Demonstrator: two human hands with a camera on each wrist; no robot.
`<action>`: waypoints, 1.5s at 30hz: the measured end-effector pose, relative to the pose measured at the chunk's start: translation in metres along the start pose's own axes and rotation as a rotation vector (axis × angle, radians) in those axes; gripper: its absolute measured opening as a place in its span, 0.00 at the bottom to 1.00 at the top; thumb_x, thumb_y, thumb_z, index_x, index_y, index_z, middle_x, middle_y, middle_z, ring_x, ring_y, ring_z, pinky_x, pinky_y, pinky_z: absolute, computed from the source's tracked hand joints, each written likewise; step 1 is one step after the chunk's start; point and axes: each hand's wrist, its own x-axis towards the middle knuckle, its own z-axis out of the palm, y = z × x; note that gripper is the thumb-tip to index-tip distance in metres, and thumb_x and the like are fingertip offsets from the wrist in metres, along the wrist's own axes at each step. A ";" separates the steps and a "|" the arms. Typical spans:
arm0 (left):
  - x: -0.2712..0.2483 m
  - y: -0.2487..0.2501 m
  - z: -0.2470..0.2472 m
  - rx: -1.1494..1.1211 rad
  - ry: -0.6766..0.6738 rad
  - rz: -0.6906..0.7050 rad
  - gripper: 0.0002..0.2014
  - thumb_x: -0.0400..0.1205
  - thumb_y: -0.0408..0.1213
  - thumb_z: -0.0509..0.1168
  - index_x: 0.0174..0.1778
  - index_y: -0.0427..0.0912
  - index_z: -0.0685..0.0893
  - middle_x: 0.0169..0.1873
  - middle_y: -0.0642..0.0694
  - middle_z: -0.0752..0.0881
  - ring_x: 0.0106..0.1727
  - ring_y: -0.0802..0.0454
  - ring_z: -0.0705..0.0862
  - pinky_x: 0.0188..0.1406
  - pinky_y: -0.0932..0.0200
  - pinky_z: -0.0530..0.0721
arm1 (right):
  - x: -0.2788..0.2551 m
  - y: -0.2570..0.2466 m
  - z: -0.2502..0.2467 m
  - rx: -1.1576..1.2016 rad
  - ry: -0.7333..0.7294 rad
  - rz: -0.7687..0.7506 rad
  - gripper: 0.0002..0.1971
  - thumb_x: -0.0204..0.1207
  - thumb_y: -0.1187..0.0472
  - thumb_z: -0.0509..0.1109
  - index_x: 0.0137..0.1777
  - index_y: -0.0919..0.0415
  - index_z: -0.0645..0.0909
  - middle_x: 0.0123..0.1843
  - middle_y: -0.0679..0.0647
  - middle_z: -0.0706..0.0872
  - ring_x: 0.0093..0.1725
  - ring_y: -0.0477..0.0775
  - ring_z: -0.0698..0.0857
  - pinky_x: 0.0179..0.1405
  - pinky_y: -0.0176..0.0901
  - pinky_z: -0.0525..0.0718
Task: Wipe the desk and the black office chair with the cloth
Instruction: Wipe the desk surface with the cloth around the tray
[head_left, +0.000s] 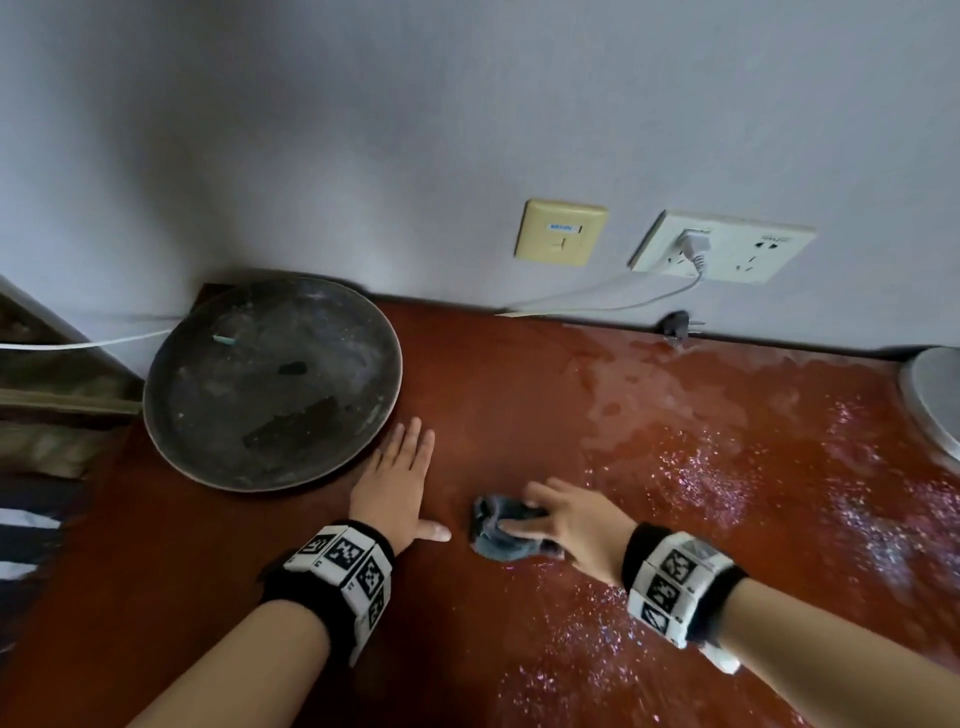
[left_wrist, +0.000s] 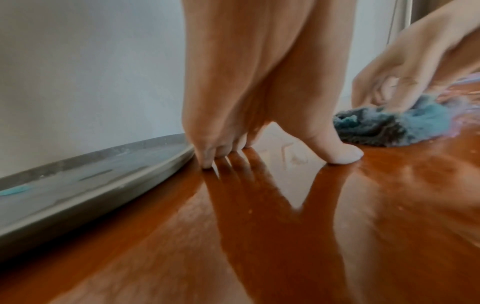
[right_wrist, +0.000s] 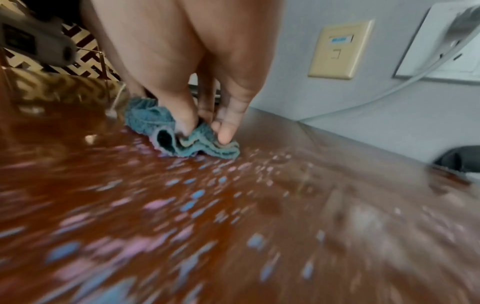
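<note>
The reddish-brown desk (head_left: 498, 395) fills the lower half of the head view, wet and speckled with droplets on its right side. A crumpled blue-grey cloth (head_left: 498, 538) (left_wrist: 384, 129) (right_wrist: 166, 123) lies on the desk near the middle. My right hand (head_left: 561, 519) (right_wrist: 205, 123) presses down on it, the thumb and fingers bunching the fabric. My left hand (head_left: 400, 478) (left_wrist: 259, 148) lies flat on the desk just left of the cloth, fingers straight, beside the round tray. The black office chair is not in view.
A large round dark metal tray (head_left: 270, 384) (left_wrist: 78, 185) sits at the desk's back left, its rim by my left fingertips. On the wall are a beige socket (head_left: 561, 234), a white outlet (head_left: 722, 247) with a plugged cable, and a loose black plug (head_left: 678, 325). A grey round object (head_left: 935, 400) stands far right.
</note>
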 end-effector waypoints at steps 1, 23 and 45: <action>-0.001 0.001 0.001 0.000 -0.003 0.001 0.58 0.73 0.62 0.67 0.81 0.41 0.31 0.81 0.42 0.30 0.83 0.46 0.33 0.81 0.51 0.41 | 0.011 0.010 -0.009 -0.021 0.011 0.040 0.30 0.74 0.61 0.71 0.75 0.42 0.69 0.64 0.52 0.75 0.57 0.53 0.76 0.61 0.47 0.83; -0.064 0.046 0.044 -0.213 -0.017 -0.003 0.53 0.73 0.49 0.75 0.83 0.57 0.42 0.82 0.57 0.36 0.82 0.57 0.34 0.81 0.55 0.42 | 0.019 0.050 -0.038 -0.254 -0.155 0.005 0.45 0.77 0.73 0.62 0.82 0.40 0.40 0.77 0.61 0.58 0.66 0.64 0.71 0.58 0.53 0.81; -0.003 0.117 0.022 -0.077 0.214 0.312 0.32 0.84 0.28 0.59 0.81 0.59 0.60 0.82 0.56 0.57 0.82 0.59 0.56 0.75 0.53 0.69 | -0.068 0.086 0.004 -0.006 0.117 -0.016 0.39 0.71 0.56 0.76 0.80 0.49 0.62 0.82 0.59 0.58 0.81 0.63 0.60 0.75 0.64 0.68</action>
